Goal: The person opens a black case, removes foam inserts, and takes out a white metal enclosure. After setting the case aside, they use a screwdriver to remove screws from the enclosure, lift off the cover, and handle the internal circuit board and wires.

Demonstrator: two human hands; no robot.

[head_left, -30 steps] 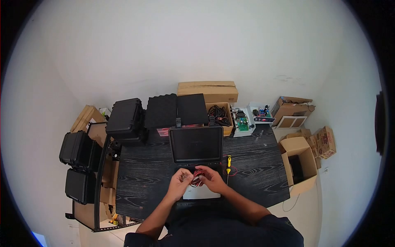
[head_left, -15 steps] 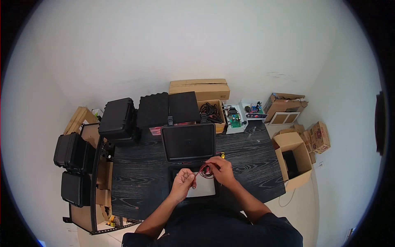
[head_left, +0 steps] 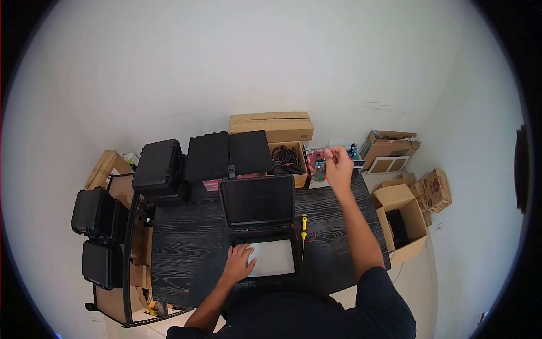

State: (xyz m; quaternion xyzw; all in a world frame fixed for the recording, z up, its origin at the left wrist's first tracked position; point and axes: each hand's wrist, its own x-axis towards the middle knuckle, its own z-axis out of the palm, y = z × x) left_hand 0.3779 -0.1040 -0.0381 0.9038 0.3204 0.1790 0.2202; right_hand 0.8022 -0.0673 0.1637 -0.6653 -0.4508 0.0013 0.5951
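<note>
My right hand (head_left: 339, 169) is stretched out to the back right, its fingers pinched on a loosely coiled red cable (head_left: 316, 160). The coil hangs in front of the white tray of circuit boards and partly hides it. My left hand (head_left: 240, 262) lies with fingers spread over the left side of the opened black case (head_left: 257, 200), touching the white panel (head_left: 276, 259) inside it. A yellow-handled screwdriver (head_left: 304, 226) lies on the table right of the case, with a thin red wire loop around it.
Black hard cases (head_left: 158, 164) and dark foam sheets (head_left: 209, 157) stand at the back left. A cardboard box of black cables (head_left: 289, 155) is behind the open lid. An open carton (head_left: 415, 243) stands beyond the right edge of the black wood-grain table (head_left: 186, 243).
My right hand has carried the red cable from above the case to the back right. My left hand has let go of it and come down onto the white panel. The screwdriver is uncovered.
</note>
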